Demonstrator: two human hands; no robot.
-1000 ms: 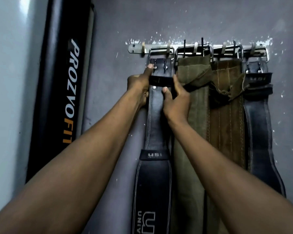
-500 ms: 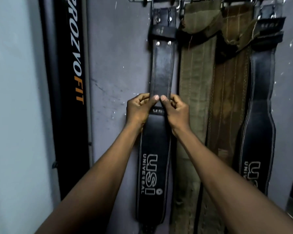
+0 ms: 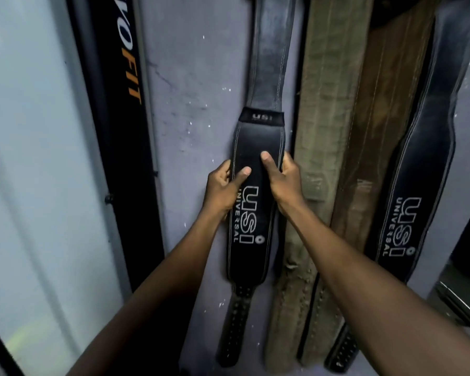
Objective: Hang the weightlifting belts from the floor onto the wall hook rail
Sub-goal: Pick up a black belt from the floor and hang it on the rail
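A black USI Universal belt hangs flat against the grey wall, its wide padded part at mid-frame. My left hand grips its left edge, thumb across the front. My right hand grips its right edge the same way. To the right hang an olive belt, a brown belt and a second black USI belt. The hook rail is above the frame, out of sight.
A black upright pad with orange lettering leans against the wall on the left, beside a pale panel. A dark object sits low at the right edge. The belts' perforated tails hang near the bottom.
Both hands slid down the black belt from its buckle end to the narrow strap and then onto the wide padded part. My view tilted down, so the rail left the frame.
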